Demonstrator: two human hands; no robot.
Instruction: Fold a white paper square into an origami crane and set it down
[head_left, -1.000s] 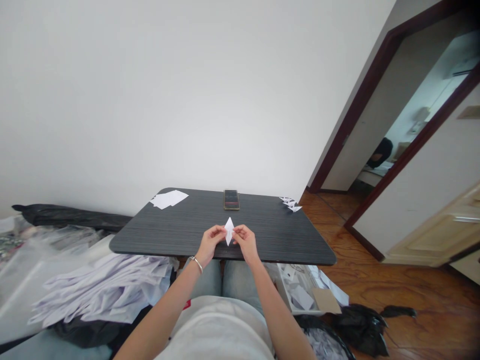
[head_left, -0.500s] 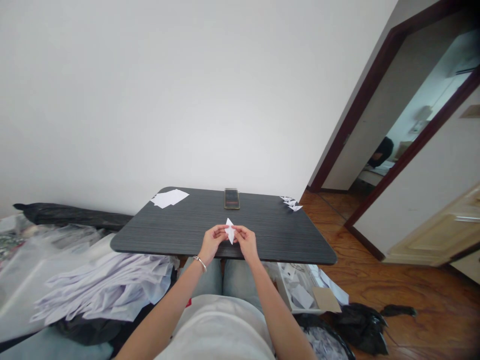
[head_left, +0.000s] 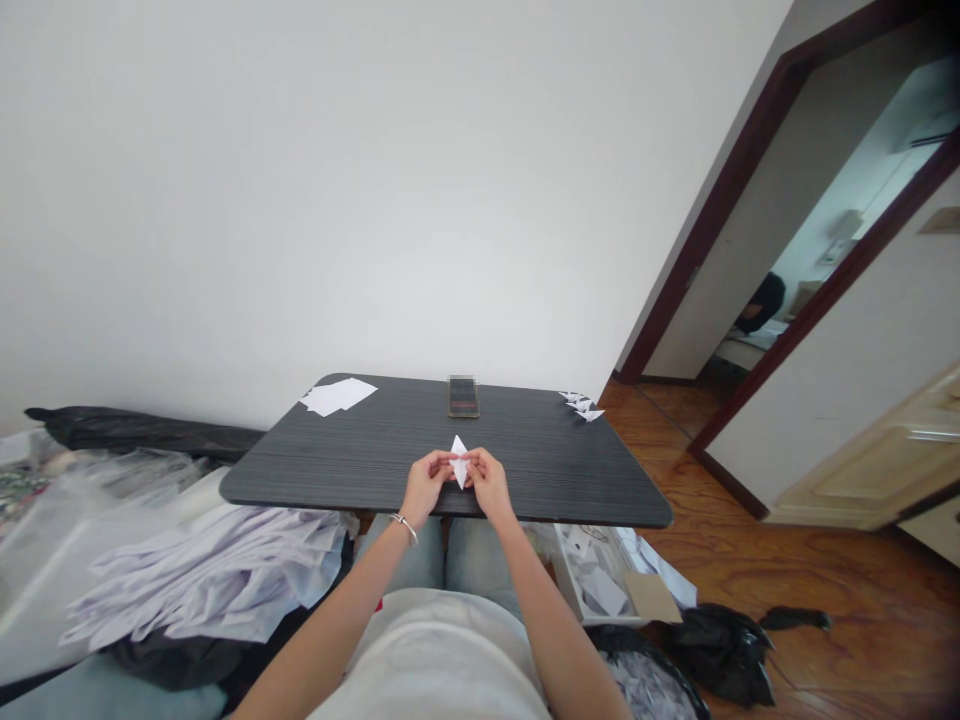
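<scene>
Between my hands is a small white folded paper (head_left: 460, 465), diamond-shaped with one point up and one down. My left hand (head_left: 427, 483) pinches its left side, a bangle on that wrist. On the opposite side, the fingers of my right hand (head_left: 487, 482) are closed on the paper too. Both hands are over the front edge of the dark wood-grain table (head_left: 360, 450). Several finished-looking folded white paper pieces (head_left: 581, 405) lie at the far right corner. White paper sheets (head_left: 339, 396) are spread at the far left.
A phone (head_left: 463, 397) rests at the table's back edge by the wall. Left of the table lies a heap of pale cloth (head_left: 217, 575). A white box (head_left: 592, 575) and black bags (head_left: 724, 645) are on the floor at right, near a doorway.
My hands have barely moved; the right hand has drawn slightly closer to the left around the folded paper. Everything else stays put.
</scene>
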